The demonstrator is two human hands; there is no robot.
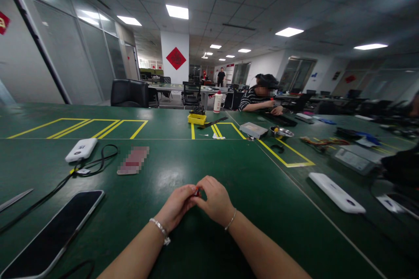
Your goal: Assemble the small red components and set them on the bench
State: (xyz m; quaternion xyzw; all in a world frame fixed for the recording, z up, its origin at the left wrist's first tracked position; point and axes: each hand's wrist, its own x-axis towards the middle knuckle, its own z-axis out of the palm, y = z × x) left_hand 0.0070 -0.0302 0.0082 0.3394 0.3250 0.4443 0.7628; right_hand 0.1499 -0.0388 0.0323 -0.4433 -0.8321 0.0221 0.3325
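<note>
My left hand [178, 207] and my right hand [214, 200] meet over the green table [163, 161], fingertips together. Between them they pinch a small red and dark object [196, 192], mostly covered by the fingers, so its kind cannot be made out. The left fingers close on it from the left and below; the right thumb and forefinger close on it from the other side. A bracelet circles each wrist.
To the left lie a phone [54, 235], a white power bank [81, 150], a black cable [49, 202] and a pinkish card-like item [132, 161]. Another white power bank [337, 192] is at right. A yellow box [197, 118] and a metal bowl [281, 132] stand farther back. A person [262, 96] sits across.
</note>
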